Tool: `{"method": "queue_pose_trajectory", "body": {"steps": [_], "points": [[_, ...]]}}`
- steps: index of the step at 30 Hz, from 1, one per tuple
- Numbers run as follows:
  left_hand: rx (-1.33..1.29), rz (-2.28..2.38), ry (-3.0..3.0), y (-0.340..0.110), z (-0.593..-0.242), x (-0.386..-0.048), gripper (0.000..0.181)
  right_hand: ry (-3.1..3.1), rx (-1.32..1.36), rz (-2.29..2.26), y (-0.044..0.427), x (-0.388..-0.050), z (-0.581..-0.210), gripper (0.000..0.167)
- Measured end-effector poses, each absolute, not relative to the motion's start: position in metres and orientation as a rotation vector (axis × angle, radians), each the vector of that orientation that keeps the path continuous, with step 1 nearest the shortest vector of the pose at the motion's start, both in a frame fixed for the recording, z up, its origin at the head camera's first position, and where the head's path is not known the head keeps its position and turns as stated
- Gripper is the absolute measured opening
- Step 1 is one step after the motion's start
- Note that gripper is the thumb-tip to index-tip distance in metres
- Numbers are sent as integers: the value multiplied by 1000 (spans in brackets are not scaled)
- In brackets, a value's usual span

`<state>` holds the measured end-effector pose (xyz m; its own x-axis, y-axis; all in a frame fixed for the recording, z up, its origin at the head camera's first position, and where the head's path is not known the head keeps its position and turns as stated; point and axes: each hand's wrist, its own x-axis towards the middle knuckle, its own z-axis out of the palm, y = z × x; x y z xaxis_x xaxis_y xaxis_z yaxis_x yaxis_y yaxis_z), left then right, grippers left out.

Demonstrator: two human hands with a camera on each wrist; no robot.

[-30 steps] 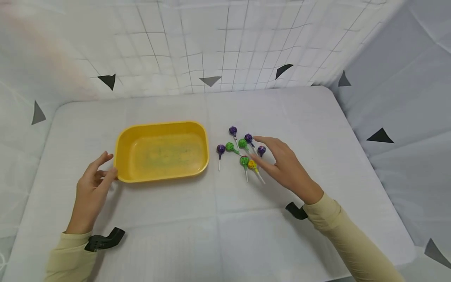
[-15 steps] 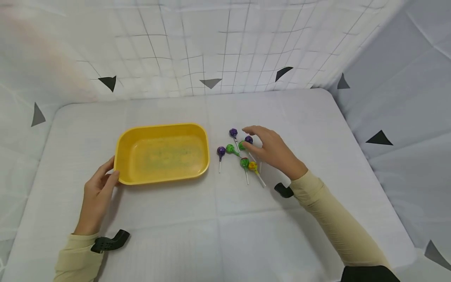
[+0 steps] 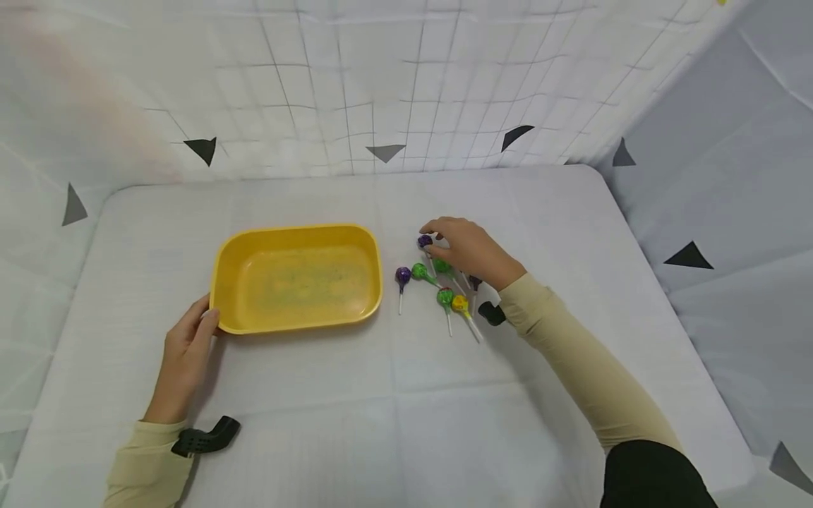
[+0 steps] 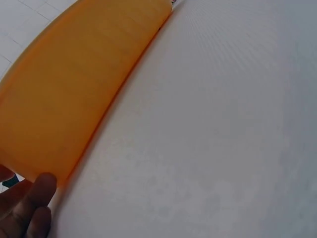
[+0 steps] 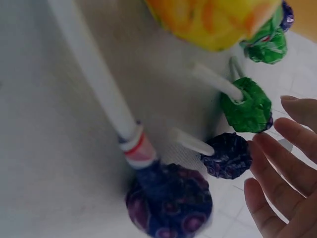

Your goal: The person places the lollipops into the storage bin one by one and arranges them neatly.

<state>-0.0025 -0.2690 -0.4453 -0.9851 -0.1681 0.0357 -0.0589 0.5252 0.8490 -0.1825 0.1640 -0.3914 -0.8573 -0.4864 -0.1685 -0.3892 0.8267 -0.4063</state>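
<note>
Fingers of your right hand (image 3: 471, 247) arch apart around the head of a purple lollipop (image 3: 425, 241); whether they touch it, you cannot tell. Under the palm, a leafy-green lollipop (image 3: 442, 265) is partly covered by your thumb and hand. Just nearer you than the fingertips lies a bright green lollipop (image 3: 419, 271), a violet lollipop (image 3: 403, 276) to its left. Closer still to you, a red-and-green lollipop (image 3: 445, 297) lies beside a yellow lollipop (image 3: 460, 304); orange marks on the yellow wrapper are too blurred to read. A dark lollipop (image 3: 475, 282) sits below your wrist, near the black wrist camera (image 3: 492, 313).

All lie on a creased white cloth (image 3: 305, 451). Left of those fingers is the yellow tray (image 3: 295, 279), its near-left corner gripped by your left hand (image 3: 183, 353), thumb at the rim. Beyond your fingertips hangs a white gridded sheet (image 3: 356, 77); far right, a grey sheet (image 3: 743, 176) bears dark triangles.
</note>
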Motion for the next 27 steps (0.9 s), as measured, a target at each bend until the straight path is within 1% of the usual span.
{"method": "queue_pose_trajectory", "body": {"steps": [11, 21, 27], "points": [[150, -1442, -2635, -270, -448, -2, 47, 2730, -631, -476, 159, -195, -400, 36], [174, -1435, -2646, -268, -445, -1, 48, 2707, -609, -563, 163, -201, -404, 34], [146, -1443, -2642, -268, -445, -1, 49, 2690, -567, -620, 166, -202, -406, 34]]}}
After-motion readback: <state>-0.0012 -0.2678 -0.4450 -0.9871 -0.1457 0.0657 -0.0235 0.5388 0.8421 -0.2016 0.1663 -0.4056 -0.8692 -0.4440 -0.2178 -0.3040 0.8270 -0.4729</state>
